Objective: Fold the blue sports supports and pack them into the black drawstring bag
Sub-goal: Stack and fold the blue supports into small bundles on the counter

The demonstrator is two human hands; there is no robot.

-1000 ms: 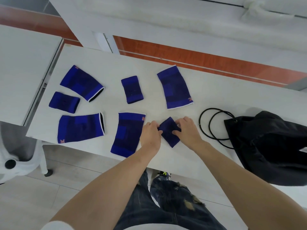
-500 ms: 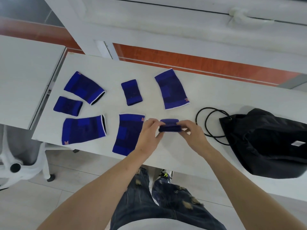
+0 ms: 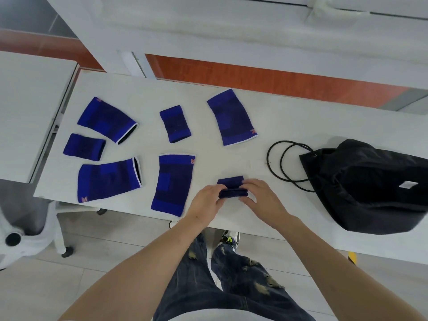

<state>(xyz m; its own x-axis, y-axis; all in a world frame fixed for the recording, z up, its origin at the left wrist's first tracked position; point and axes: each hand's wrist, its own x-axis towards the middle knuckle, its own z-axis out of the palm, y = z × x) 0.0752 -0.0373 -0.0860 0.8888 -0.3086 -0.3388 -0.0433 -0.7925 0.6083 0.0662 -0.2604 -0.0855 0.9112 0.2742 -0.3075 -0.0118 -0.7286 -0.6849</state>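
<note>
The pale counter (image 3: 289,117) runs across the view before a white and orange-red wall, with a second white surface (image 3: 30,107) to its left and a grey tiled floor below. The black drawstring bag (image 3: 370,188) slumps at the counter's right end, its cord loops (image 3: 287,165) spilling toward the middle; whether anything is already inside cannot be told. Six blue sports supports lie flat and unfolded: four large sleeves (image 3: 231,117) (image 3: 172,185) (image 3: 108,178) (image 3: 106,119) and two small bands (image 3: 175,123) (image 3: 83,147). Near the front edge, the left hand (image 3: 206,200) and right hand (image 3: 259,195) pinch the ends of a small support (image 3: 232,188), doubled over between them. So the work looks barely begun: one fold in hand, six left, nothing seen packed
</note>
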